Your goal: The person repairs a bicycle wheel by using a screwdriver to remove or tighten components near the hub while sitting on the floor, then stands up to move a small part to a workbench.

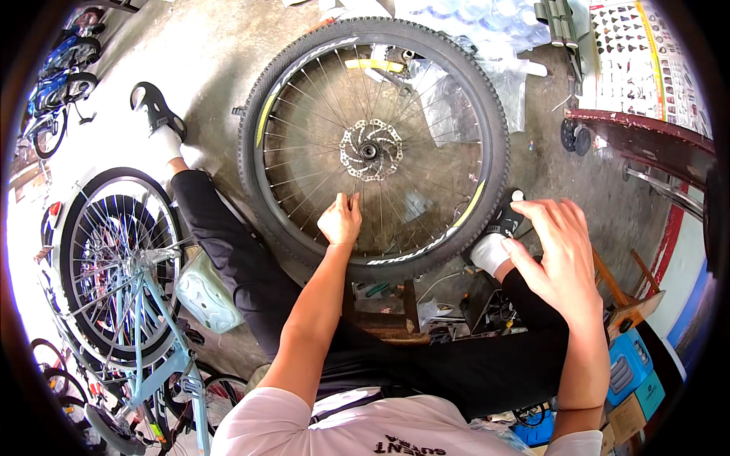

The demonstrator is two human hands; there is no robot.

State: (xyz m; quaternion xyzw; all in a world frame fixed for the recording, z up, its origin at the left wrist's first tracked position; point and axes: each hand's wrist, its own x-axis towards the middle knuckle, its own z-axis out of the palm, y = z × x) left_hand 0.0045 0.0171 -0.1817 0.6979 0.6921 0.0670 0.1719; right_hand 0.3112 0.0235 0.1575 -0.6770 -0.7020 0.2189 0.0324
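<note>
A bicycle wheel (271, 228) with a black knobbly tyre, a black rim with yellow-green marks and thin spokes is in front of me, between my legs. At its middle is a silver brake disc (370, 150) around the hub. My left hand (340, 220) is closed, thumb and fingers pinched on a spoke just below the disc. My right hand (559, 262) is raised to the right of the wheel's lower edge, apart from the tyre. Its fingers and thumb are spread, and nothing shows in it.
A light blue bicycle (144, 334) stands at left, beside a pale mint box-like item (209, 292). A wooden stool (380, 323) is below the wheel. Plastic-wrapped goods (487, 30) lie behind it; a wheeled dark red table (646, 129) is at right. Blue cases (630, 365) sit lower right.
</note>
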